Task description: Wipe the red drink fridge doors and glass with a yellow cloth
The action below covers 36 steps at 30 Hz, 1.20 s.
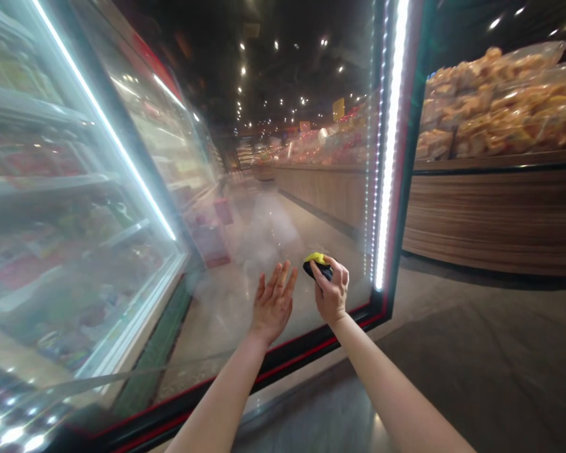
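Gripping a yellow-and-black pad [317, 259] in the right hand [332, 289], thumb and fingers closed around one edge of it, at the lower part of a framed glass panel [339, 226] and just to the right of the left hand [273, 308]. Holding nothing visible in the left: opened wide, fingers fanned and raised toward the same glass. Impossible to tell from here whether touching the glass or just short of it.

Could lose the pad, judging by the hold on one edge only, by pressing hard on a slick surface. Could knock knuckles on the black, red-lined frame [306, 355] by reaching too low. Likely to leave fingerprints by leaning the bare left palm on the glass and, with a hinged panel, to swing it by pushing unevenly.

Counting: two hands, one pad, one framed glass panel, one pale hazy patch [271, 220] above the left fingertips. Two long light strips [392, 145], one along the frame's right upright, one beside the blurred shelves [51, 107] at left. Two reddish boxes [210, 242], blurred, seen low through the glass. One yellow sign [338, 109] farther off. One wood-panelled stand [490, 214] close at right, piled with bagged goods [504, 107] too overlapped to count.
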Each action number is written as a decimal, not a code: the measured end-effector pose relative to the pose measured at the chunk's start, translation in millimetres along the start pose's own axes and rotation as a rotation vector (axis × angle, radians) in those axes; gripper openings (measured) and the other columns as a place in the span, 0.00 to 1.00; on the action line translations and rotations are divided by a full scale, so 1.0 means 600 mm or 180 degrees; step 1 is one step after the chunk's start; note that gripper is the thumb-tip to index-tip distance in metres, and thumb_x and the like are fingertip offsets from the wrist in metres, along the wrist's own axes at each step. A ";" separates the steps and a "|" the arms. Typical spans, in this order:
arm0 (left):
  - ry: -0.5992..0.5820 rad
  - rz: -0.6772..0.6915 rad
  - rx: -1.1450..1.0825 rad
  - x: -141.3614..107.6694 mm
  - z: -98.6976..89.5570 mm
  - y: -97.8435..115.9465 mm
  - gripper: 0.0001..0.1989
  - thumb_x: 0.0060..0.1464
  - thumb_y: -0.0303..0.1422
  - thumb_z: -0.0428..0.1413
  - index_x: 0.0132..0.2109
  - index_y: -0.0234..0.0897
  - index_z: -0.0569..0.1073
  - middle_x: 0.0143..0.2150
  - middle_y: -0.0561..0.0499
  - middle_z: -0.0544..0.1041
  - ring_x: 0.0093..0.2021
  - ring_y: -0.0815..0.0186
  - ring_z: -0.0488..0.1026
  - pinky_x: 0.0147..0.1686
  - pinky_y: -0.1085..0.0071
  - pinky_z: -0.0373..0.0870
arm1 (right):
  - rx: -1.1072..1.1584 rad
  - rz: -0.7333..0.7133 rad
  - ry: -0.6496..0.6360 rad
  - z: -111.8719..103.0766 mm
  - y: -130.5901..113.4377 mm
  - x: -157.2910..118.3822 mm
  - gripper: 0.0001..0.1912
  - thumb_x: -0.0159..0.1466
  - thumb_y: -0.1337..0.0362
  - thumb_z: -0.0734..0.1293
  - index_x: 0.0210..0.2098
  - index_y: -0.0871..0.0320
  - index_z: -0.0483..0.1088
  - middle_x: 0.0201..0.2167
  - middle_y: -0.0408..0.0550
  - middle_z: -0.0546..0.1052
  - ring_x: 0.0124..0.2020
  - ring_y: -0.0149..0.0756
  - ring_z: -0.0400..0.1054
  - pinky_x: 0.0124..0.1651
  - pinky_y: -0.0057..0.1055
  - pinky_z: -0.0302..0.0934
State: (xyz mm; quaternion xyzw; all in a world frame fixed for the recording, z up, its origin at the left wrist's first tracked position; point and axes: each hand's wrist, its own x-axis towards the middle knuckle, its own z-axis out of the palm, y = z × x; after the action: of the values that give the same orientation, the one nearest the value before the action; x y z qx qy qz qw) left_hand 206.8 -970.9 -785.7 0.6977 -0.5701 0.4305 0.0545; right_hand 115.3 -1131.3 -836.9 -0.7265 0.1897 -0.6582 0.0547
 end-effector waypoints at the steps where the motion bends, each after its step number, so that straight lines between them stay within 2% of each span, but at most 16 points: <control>1: 0.0005 0.0004 -0.0033 0.007 0.002 0.004 0.43 0.61 0.25 0.53 0.76 0.41 0.40 0.76 0.45 0.51 0.76 0.60 0.42 0.75 0.53 0.33 | 0.0019 -0.0073 -0.0034 -0.003 0.009 0.022 0.24 0.68 0.71 0.62 0.58 0.42 0.74 0.59 0.51 0.67 0.59 0.45 0.60 0.61 0.45 0.60; 3: -0.0006 0.0001 -0.0105 0.020 0.007 0.013 0.43 0.60 0.26 0.54 0.76 0.41 0.40 0.76 0.45 0.51 0.76 0.59 0.43 0.75 0.52 0.34 | 0.0026 -0.0035 0.0021 -0.008 0.036 0.061 0.24 0.67 0.71 0.62 0.57 0.41 0.75 0.59 0.49 0.68 0.58 0.44 0.61 0.62 0.45 0.60; 5: -0.0031 -0.0013 -0.0158 0.030 0.011 0.020 0.44 0.61 0.26 0.53 0.76 0.42 0.39 0.76 0.45 0.51 0.76 0.58 0.45 0.74 0.51 0.36 | 0.0026 0.0209 0.0230 -0.011 0.065 0.076 0.24 0.67 0.71 0.61 0.58 0.44 0.75 0.59 0.51 0.68 0.58 0.45 0.62 0.61 0.46 0.60; 7: -0.0036 -0.0041 -0.0165 0.035 0.017 0.027 0.43 0.61 0.25 0.52 0.76 0.43 0.38 0.76 0.45 0.52 0.76 0.58 0.46 0.74 0.50 0.39 | 0.0003 0.0540 0.0482 -0.009 0.082 0.058 0.25 0.67 0.71 0.60 0.60 0.47 0.73 0.59 0.54 0.67 0.58 0.47 0.62 0.60 0.48 0.60; 9: -0.0018 -0.0042 -0.0142 0.035 0.022 0.033 0.43 0.61 0.25 0.51 0.76 0.42 0.38 0.76 0.45 0.52 0.76 0.58 0.47 0.74 0.51 0.39 | -0.0056 0.0764 0.0600 -0.003 0.083 0.021 0.26 0.67 0.71 0.59 0.62 0.50 0.71 0.59 0.57 0.67 0.58 0.48 0.62 0.60 0.49 0.60; 11: -0.0009 -0.0004 -0.0126 0.035 0.028 0.038 0.42 0.62 0.25 0.51 0.76 0.42 0.38 0.76 0.45 0.51 0.76 0.59 0.46 0.74 0.52 0.37 | -0.0082 0.0742 0.0480 0.003 0.073 -0.010 0.27 0.67 0.72 0.59 0.62 0.51 0.71 0.60 0.58 0.66 0.59 0.48 0.61 0.60 0.49 0.59; 13: -0.0009 0.0040 -0.0137 0.035 0.034 0.041 0.42 0.62 0.25 0.51 0.76 0.41 0.39 0.76 0.45 0.51 0.76 0.59 0.45 0.75 0.52 0.35 | -0.0040 0.0572 0.0261 0.005 0.065 -0.015 0.27 0.66 0.72 0.60 0.61 0.49 0.72 0.60 0.56 0.66 0.59 0.47 0.61 0.61 0.48 0.59; 16: -0.0012 0.0068 -0.0203 0.042 0.042 0.045 0.43 0.61 0.26 0.53 0.76 0.42 0.39 0.76 0.44 0.51 0.76 0.59 0.42 0.74 0.52 0.33 | 0.0038 0.0445 0.0169 0.001 0.077 0.028 0.27 0.64 0.74 0.60 0.58 0.46 0.75 0.60 0.52 0.67 0.59 0.45 0.61 0.61 0.46 0.59; 20: -0.0013 0.0049 -0.0296 0.056 0.049 0.053 0.46 0.59 0.28 0.57 0.76 0.41 0.40 0.76 0.43 0.48 0.77 0.58 0.38 0.74 0.50 0.30 | 0.0026 0.0654 0.0406 -0.011 0.129 0.080 0.26 0.63 0.74 0.60 0.56 0.49 0.76 0.58 0.53 0.67 0.58 0.45 0.62 0.60 0.46 0.60; 22: -0.0020 0.0048 -0.0307 0.061 0.050 0.057 0.46 0.59 0.29 0.57 0.76 0.41 0.40 0.76 0.43 0.46 0.76 0.56 0.36 0.74 0.50 0.29 | -0.0061 0.0966 0.0502 -0.015 0.153 0.070 0.27 0.63 0.73 0.60 0.58 0.51 0.74 0.56 0.55 0.68 0.58 0.46 0.63 0.60 0.47 0.61; 25: -0.0016 0.0044 -0.0268 0.064 0.050 0.060 0.45 0.59 0.29 0.56 0.76 0.41 0.40 0.76 0.43 0.46 0.76 0.57 0.38 0.74 0.51 0.29 | -0.0194 0.1494 0.0550 -0.019 0.175 0.023 0.28 0.62 0.72 0.61 0.59 0.54 0.73 0.53 0.58 0.68 0.56 0.48 0.63 0.59 0.50 0.61; 28: 0.0047 0.0047 -0.0236 0.066 0.050 0.060 0.44 0.61 0.29 0.55 0.76 0.41 0.40 0.76 0.43 0.47 0.76 0.58 0.38 0.74 0.53 0.29 | -0.0118 0.1689 0.0581 -0.019 0.179 0.002 0.28 0.61 0.72 0.61 0.59 0.54 0.74 0.50 0.58 0.69 0.54 0.49 0.64 0.57 0.50 0.61; 30: 0.0101 0.0079 -0.0254 0.071 0.049 0.059 0.43 0.61 0.29 0.55 0.76 0.41 0.41 0.76 0.43 0.47 0.76 0.58 0.38 0.74 0.53 0.29 | -0.0008 0.1617 0.0658 -0.018 0.174 0.032 0.28 0.62 0.72 0.60 0.59 0.53 0.74 0.50 0.57 0.68 0.54 0.48 0.63 0.57 0.49 0.62; 34: 0.0236 0.0166 -0.0270 0.089 0.044 0.060 0.43 0.61 0.29 0.56 0.76 0.41 0.43 0.76 0.44 0.50 0.76 0.60 0.39 0.74 0.53 0.30 | 0.0027 0.1323 0.0782 -0.018 0.155 0.155 0.30 0.61 0.72 0.60 0.60 0.51 0.73 0.52 0.57 0.66 0.56 0.50 0.62 0.59 0.49 0.60; 36: 0.0294 0.0146 -0.0258 0.098 0.041 0.062 0.43 0.61 0.29 0.56 0.75 0.41 0.44 0.75 0.43 0.52 0.76 0.60 0.39 0.74 0.53 0.30 | 0.0008 0.1263 0.0782 -0.022 0.148 0.192 0.31 0.60 0.72 0.61 0.62 0.49 0.71 0.53 0.56 0.66 0.56 0.51 0.61 0.60 0.50 0.59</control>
State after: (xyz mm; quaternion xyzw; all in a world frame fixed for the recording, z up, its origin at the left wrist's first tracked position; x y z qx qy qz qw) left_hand 187.3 -1041.8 -777.2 0.6610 -0.5998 0.4399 0.0990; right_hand 91.5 -1250.9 -756.7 -0.5893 0.3333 -0.7183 0.1605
